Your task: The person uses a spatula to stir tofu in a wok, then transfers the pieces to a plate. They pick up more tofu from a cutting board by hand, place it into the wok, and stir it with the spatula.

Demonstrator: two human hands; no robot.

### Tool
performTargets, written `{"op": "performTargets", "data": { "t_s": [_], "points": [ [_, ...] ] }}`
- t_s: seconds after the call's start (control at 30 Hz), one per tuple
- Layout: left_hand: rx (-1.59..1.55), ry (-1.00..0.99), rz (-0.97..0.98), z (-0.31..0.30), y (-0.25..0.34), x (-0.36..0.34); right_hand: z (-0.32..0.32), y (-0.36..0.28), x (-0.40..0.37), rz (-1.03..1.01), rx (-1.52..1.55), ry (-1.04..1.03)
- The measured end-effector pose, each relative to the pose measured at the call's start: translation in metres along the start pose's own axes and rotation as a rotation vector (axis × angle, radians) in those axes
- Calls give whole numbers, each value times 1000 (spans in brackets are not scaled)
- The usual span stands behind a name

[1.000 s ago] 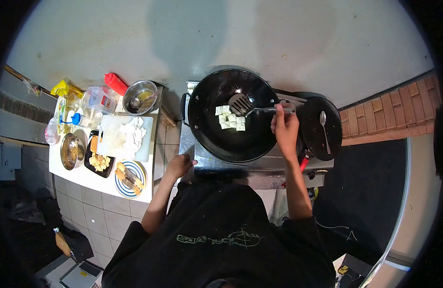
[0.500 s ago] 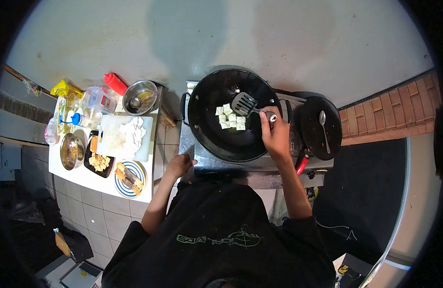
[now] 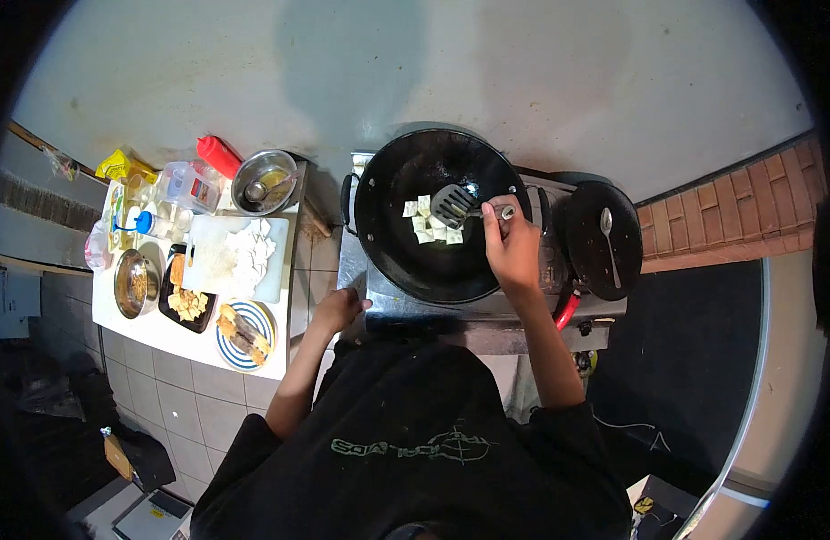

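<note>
My right hand (image 3: 514, 247) is closed round the handle of a slotted spatula (image 3: 452, 206). The spatula's dark blade is over the right side of a cluster of pale white cubes (image 3: 422, 225), covering some of them. These cubes lie in a large black wok (image 3: 415, 274) on a metal stove (image 3: 392, 310). At the stove's front left corner is my left hand (image 3: 337, 311), its fingers curled in; what they hold, if anything, is hidden.
Right of the wok, a spoon (image 3: 609, 247) lies on a black pan (image 3: 586, 225) with a red handle (image 3: 567, 310). The left table (image 3: 118, 337) bears a cutting board (image 3: 208, 270) with white pieces, a steel bowl (image 3: 284, 200), a black tray (image 3: 199, 325) and a striped plate (image 3: 244, 362).
My right hand has shifted slightly left with the spatula, and its blade has moved left and down over the cubes. My left hand has stayed about where it was.
</note>
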State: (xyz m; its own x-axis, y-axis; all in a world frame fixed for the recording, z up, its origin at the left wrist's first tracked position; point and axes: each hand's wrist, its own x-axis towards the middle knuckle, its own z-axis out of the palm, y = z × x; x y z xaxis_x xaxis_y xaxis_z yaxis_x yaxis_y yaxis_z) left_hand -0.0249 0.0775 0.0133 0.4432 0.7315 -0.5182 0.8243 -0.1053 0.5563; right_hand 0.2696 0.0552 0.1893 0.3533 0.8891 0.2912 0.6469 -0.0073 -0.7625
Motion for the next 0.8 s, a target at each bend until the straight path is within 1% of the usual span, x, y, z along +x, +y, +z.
{"op": "performTargets", "data": {
  "t_s": [0.23, 0.3, 0.4, 0.53, 0.63, 0.73, 0.8],
  "points": [
    [-28, 9, -2, -2, 1, -2, 3, 3, 2, -7, 27, 31],
    [-32, -6, -1, -1, 0, -1, 3, 7, 3, 37, 28, 14],
    [-23, -25, -17, -5, 3, -1, 4, 9, 3, 42, 21, 41],
    [0, -13, -3, -3, 2, 0, 6, 7, 3, 7, 1, 70],
    [-22, -8, 13, -4, 2, -1, 7, 9, 3, 43, 18, 49],
    [-39, -40, -27, -5, 3, -2, 13, 19, 4, 95, 110, 72],
    [-45, -28, -20, -4, 2, -1, 14, 26, 5, 193, 217, 62]
  ]
}}
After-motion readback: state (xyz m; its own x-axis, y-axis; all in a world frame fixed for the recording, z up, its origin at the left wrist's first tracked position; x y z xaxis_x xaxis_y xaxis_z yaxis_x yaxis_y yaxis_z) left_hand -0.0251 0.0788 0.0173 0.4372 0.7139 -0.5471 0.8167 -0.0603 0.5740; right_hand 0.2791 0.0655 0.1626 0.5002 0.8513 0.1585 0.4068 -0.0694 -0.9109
